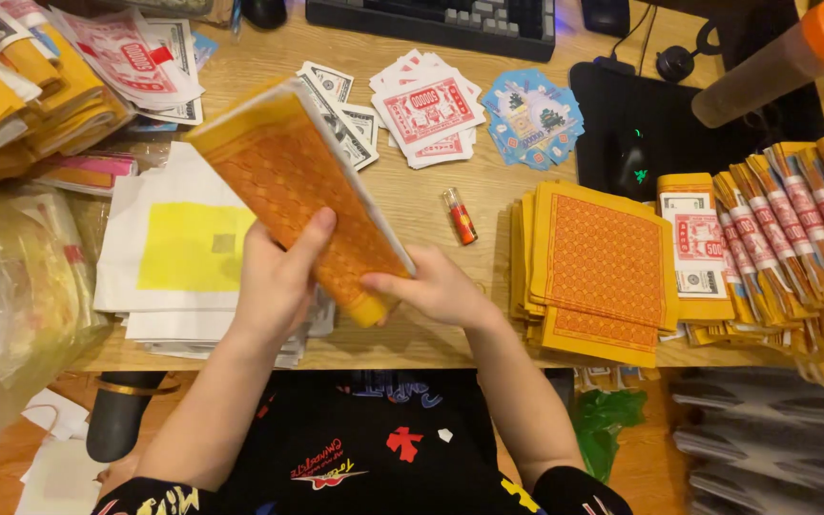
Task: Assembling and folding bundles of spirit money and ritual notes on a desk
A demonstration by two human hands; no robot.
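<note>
Both hands held one thick stack of orange-and-yellow patterned paper sheets (302, 191), tilted, raised over the near edge of the wooden desk (412, 205); left hand (278, 281) was wrapped around its lower left side, thumb across the face; right hand (436, 286) pinched the bottom corner at about 4 o'clock of the stack.

Desk was crowded; at 3 o'clock of the hands lay a pile of the same orange sheets (598, 272); further at 3 o'clock, a fan of banded paper bundles (779, 243); at 1 o'clock, a small red lighter (460, 216); at 12 o'clock, loose red-and-white printed notes (428, 110) and grey banknote-style sheets (340, 110); blue printed cards (533, 116) just beside them; white-and-yellow paper sheets (178, 243) at 9 o'clock; yellow bundles (21, 95) at 10 o'clock.

Far edge: black keyboard (441, 21); black mouse (633, 162) on a dark mat (612, 95) at 2 o'clock. Clear plastic bag (11, 315) hung off the left side; wood floor (646, 458) showed below.
</note>
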